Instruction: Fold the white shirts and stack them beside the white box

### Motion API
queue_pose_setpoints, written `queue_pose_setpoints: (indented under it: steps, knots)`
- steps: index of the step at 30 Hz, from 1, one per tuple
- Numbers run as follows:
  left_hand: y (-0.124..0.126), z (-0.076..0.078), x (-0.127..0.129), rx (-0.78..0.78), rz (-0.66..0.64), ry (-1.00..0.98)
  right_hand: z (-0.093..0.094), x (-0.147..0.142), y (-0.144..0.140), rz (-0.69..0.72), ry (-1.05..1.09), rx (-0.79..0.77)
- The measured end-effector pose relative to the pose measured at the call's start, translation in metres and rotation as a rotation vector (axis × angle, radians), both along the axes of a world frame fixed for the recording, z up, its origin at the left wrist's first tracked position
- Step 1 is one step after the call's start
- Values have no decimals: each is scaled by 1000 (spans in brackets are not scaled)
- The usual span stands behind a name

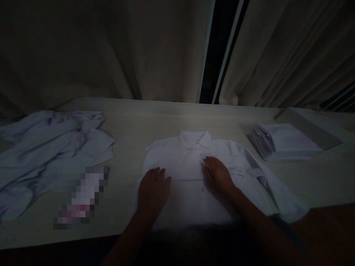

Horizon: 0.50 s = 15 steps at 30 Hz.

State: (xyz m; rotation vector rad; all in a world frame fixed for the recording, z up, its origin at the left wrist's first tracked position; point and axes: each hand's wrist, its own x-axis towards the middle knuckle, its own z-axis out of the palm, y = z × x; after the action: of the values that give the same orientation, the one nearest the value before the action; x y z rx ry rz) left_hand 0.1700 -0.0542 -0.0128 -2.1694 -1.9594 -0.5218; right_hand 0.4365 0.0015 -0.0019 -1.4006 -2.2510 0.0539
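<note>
A white button-up shirt [191,199] lies front side up before me, its collar pointing away. One sleeve stretches out to the right, over the table's front edge. My left hand [154,188] rests on the left part of the shirt, fingers extended and a little apart. On the right of the button line, my right hand [217,173] touches the chest with its fingers bent and close together. Whether a bit of cloth is pinched under those fingertips is hard to make out. A crosswise fold line runs between the two hands.
Loose white garments [50,144] are heaped on the left of the pale table [130,129]. A blurred-out rectangular item [85,192] lies near them. Folded white shirts [288,140] are stacked at the right, beside a flat grey-white piece [310,127]. Curtains [166,51] hang behind.
</note>
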Motion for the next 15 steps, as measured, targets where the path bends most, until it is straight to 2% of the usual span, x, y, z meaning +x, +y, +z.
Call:
queue_pose_setpoints:
  steps: [3,6,9,11,15]
  knots:
    - [-4,10,-9,-45,63,48,10,-55,22,154,38,-59]
    - [-9,18,-37,-50,218,-13,21,-117,51,241,60,-141]
    - [-11,15,-73,-143,315,-260,28,-171,79,173,-9,-263]
    - [-10,9,-90,-228,294,-406,30,-199,93,121,-78,-322]
    - [-5,0,-97,-189,196,-361,33,-237,110,52,-142,-343]
